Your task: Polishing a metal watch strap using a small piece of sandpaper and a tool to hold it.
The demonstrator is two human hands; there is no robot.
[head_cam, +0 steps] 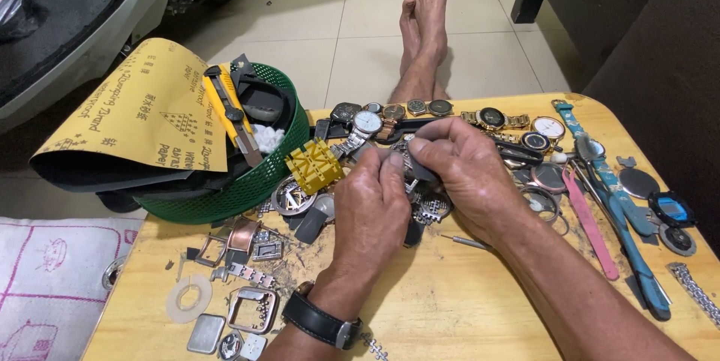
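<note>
My left hand (369,215) and my right hand (461,169) meet over the middle of a low wooden table (450,308). Together they pinch a small grey watch part (415,166) with a metal link bracelet (429,207) hanging under it. My left wrist wears a black-strapped watch (319,321). A yellow plastic watch holder block (315,166) sits just left of my left hand. A thin metal pin tool (465,242) lies on the table below my right hand.
A green mesh basket (247,181) at the left holds yellow sandpaper sheets (135,109) and a yellow utility knife (231,115). Several wristwatches (491,118) line the far edge. Pink tweezers (592,226), blue tools (634,248) and watch cases (251,308) lie around. My bare feet (424,12) stretch beyond the table.
</note>
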